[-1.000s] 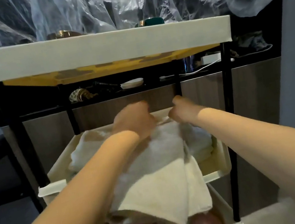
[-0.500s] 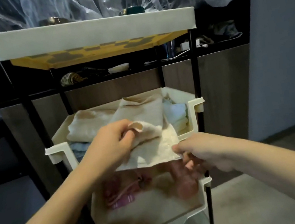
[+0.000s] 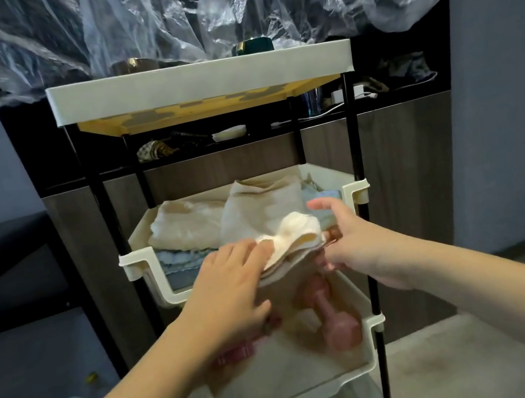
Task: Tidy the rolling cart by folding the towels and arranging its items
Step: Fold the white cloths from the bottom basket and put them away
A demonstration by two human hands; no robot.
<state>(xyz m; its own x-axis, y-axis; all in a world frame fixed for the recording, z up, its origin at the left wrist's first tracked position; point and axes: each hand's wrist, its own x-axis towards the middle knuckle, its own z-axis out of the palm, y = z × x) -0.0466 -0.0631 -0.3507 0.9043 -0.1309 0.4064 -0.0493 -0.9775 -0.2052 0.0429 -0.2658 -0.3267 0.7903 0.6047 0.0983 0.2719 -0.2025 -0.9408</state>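
Head view: both hands on a cream towel at the cart's middle shelf

Left hand [image 3: 230, 284] lies flat, fingers straight, pressing the towel [image 3: 290, 241] from the left. Right hand [image 3: 353, 239] reaches in from the right, thumb above and fingers below, pinching the towel's edge. The towel is cream, loosely doubled over, hanging off the front of the cart [image 3: 199, 80]'s middle shelf above a pink dumbbell [image 3: 334, 317].

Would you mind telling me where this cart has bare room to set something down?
The lower cream tray has bare floor in front of the pink dumbbell. The middle cream tray is crowded with beige towels and blue folded cloths.
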